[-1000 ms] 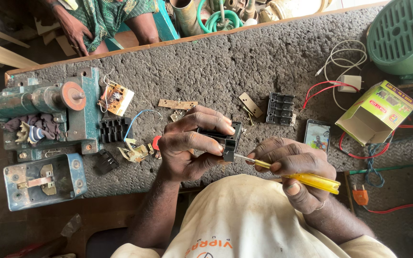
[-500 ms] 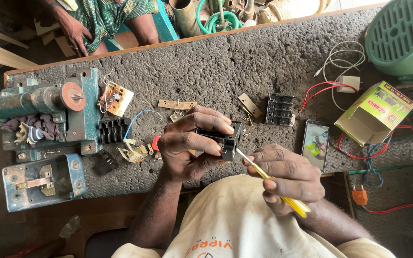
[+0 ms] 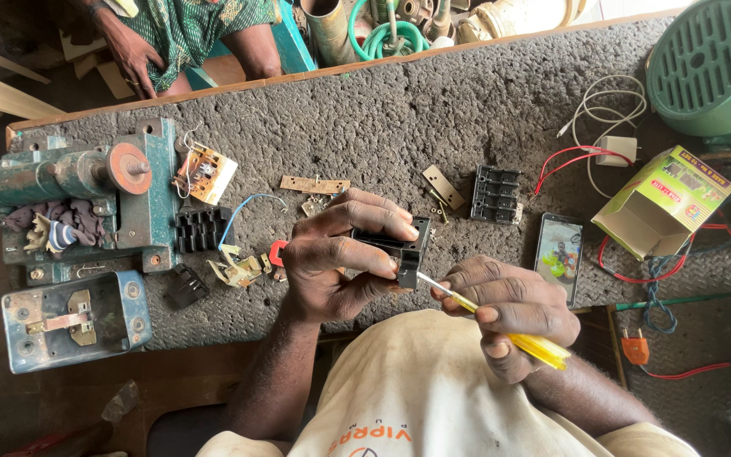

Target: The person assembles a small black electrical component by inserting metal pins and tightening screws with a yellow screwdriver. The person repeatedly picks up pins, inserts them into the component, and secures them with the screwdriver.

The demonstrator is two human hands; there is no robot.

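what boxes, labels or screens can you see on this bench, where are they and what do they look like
Carton: far right of the bench, open, lying on its side; green and yellow with red patches.
Phone: flat on the bench between the carton and the right hand; slim dark rectangle, screen lit with a colourful picture.

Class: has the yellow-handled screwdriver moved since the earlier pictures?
Yes. The screwdriver handle has swung down toward the person's body, away from the phone; the tip stays at the black part.
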